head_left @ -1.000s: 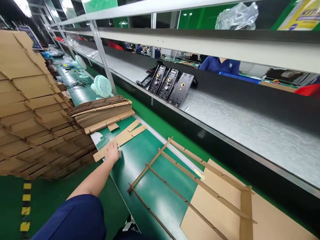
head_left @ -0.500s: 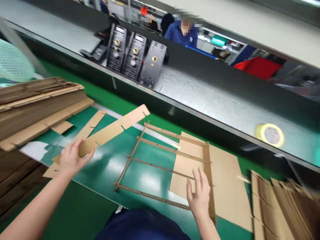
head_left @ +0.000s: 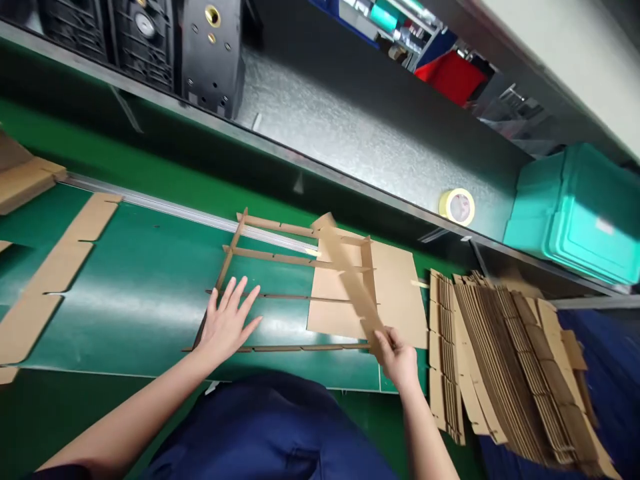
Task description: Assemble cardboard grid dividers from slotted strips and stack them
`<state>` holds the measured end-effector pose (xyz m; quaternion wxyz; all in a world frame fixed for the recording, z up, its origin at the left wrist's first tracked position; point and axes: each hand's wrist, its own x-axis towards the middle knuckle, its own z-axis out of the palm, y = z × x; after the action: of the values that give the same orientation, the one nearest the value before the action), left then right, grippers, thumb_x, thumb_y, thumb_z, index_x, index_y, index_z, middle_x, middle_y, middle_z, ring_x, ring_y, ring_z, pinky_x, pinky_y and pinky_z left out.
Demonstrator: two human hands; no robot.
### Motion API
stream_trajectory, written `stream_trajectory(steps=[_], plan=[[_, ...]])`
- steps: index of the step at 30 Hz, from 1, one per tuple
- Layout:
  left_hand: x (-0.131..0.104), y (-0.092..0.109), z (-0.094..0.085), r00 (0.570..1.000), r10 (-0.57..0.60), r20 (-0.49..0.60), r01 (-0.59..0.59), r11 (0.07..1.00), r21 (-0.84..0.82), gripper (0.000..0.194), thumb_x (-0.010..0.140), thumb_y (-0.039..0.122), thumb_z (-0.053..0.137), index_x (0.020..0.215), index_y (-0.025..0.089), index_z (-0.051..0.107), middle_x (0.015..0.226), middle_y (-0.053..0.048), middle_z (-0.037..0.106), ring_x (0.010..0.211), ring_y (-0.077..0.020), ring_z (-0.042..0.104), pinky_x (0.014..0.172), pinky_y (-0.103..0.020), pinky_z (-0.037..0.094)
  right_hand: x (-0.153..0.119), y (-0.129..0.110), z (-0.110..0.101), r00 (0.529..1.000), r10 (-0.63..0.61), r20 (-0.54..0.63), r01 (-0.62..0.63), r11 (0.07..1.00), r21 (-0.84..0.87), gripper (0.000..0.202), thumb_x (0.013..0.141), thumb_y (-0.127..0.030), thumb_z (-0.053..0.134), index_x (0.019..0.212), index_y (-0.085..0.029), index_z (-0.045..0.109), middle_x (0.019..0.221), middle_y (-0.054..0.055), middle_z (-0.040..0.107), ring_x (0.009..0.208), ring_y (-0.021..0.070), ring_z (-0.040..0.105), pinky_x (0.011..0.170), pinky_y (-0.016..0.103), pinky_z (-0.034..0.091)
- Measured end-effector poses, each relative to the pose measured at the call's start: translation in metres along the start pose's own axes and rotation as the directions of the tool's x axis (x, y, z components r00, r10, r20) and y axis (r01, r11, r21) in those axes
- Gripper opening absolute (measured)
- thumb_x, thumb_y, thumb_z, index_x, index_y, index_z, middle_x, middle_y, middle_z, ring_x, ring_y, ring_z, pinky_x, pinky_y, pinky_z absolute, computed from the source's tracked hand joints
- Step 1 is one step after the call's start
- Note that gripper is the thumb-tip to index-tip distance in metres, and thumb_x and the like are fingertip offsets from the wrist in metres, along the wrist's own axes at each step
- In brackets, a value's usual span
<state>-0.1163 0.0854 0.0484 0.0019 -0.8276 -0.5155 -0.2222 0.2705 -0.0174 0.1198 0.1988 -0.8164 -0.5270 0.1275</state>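
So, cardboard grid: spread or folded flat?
Spread. The cardboard grid has four long strips standing apart between two crosspieces, with the green tabletop and a flat cardboard sheet showing through the gaps.

Slotted cardboard fills a work station on what appears to be a factory floor, most likely an assembly or packing area. A long green bench (head_left: 150, 267) with a metal strip (head_left: 150, 202) along its far edge runs beside a metal-topped shelf (head_left: 325, 127), where black molded parts (head_left: 213, 60) with brass-colored fittings stand in a row. A roll of tape (head_left: 445, 205) and a lidded teal bin (head_left: 590, 213) share the shelf. Bundles of cut board (head_left: 500, 360) crowd the bench's right end, and past a dark panel (head_left: 390, 93) lies another cluttered work area, its details blurred.
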Motion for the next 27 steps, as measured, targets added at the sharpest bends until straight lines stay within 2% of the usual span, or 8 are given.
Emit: stream_trajectory(steps=[1,3,7,11,15,21,27], plan=[[-0.007,0.002,0.011,0.997,-0.04,0.063,0.039,0.999,0.018,0.057,0.092,0.042,0.048,0.143,0.018,0.043,0.154,-0.018,0.027,0.144,-0.037,0.017,0.111,-0.065,0.015,0.001,0.008,0.005,0.994,0.079,-0.077,-0.076,0.996,0.043,0.048,0.085,-0.063,0.044,0.09,-0.02,0.064,0.071,0.004,0.068,0.06,0.0189,0.061,0.056,0.028,0.045],[-0.02,0.005,0.028,0.981,-0.09,0.172,0.083,0.995,0.051,0.057,0.093,0.047,0.043,0.142,0.018,0.045,0.156,-0.017,0.022,0.144,-0.0378,0.014,0.109,-0.069,0.011,0.005,0.016,0.019,0.976,0.159,-0.148,-0.141,0.982,0.127,0.052,0.084,-0.065,0.042,0.093,-0.018,0.064,0.071,0.005,0.067,0.06,0.0182,0.059,0.056,0.028,0.045],[-0.033,0.005,0.041,0.952,-0.132,0.277,0.106,0.989,0.107,0.057,0.094,0.048,0.035,0.143,0.019,0.043,0.158,-0.014,0.014,0.146,-0.0356,0.008,0.109,-0.068,0.009,0.021,0.01,0.053,0.981,0.158,-0.114,-0.124,0.958,0.257,0.051,0.083,-0.064,0.041,0.092,-0.018,0.062,0.068,0.003,0.062,0.063,0.0168,0.054,0.059,0.027,0.044],[-0.03,0.004,0.038,0.947,-0.134,0.292,0.107,0.989,0.105,0.058,0.094,0.048,0.035,0.143,0.018,0.043,0.159,-0.014,0.011,0.146,-0.0361,0.006,0.109,-0.068,0.01,0.03,0.003,0.076,0.987,0.145,-0.069,-0.125,0.964,0.233,0.043,0.084,-0.06,0.04,0.082,-0.02,0.055,0.06,-0.002,0.051,0.058,0.0139,0.044,0.058,0.026,0.041],[-0.028,0.005,0.038,0.946,-0.14,0.292,0.128,0.99,0.062,0.058,0.093,0.047,0.035,0.142,0.017,0.044,0.158,-0.015,0.012,0.146,-0.037,0.007,0.109,-0.068,0.01,0.031,-0.004,0.084,0.987,0.146,-0.063,-0.133,0.976,0.174,0.036,0.085,-0.055,0.039,0.074,-0.022,0.047,0.057,-0.004,0.04,0.054,0.0127,0.037,0.056,0.026,0.036],[-0.03,0.004,0.042,0.941,-0.161,0.297,0.151,0.987,0.057,0.056,0.093,0.046,0.037,0.141,0.019,0.046,0.159,-0.012,0.011,0.146,-0.0356,0.006,0.11,-0.067,0.007,0.031,-0.012,0.087,0.99,0.135,-0.045,-0.133,0.99,0.049,0.033,0.086,-0.05,0.035,0.075,-0.022,0.048,0.058,-0.002,0.043,0.054,0.0149,0.038,0.055,0.027,0.032],[-0.03,0.004,0.041,0.943,-0.155,0.293,0.142,0.988,0.068,0.056,0.093,0.046,0.037,0.14,0.018,0.047,0.159,-0.012,0.01,0.146,-0.0352,0.006,0.111,-0.066,0.008,0.027,-0.011,0.099,0.99,0.126,-0.06,-0.127,0.992,-0.007,0.036,0.088,-0.047,0.032,0.08,-0.02,0.054,0.068,0.004,0.055,0.061,0.0172,0.046,0.06,0.028,0.034]])
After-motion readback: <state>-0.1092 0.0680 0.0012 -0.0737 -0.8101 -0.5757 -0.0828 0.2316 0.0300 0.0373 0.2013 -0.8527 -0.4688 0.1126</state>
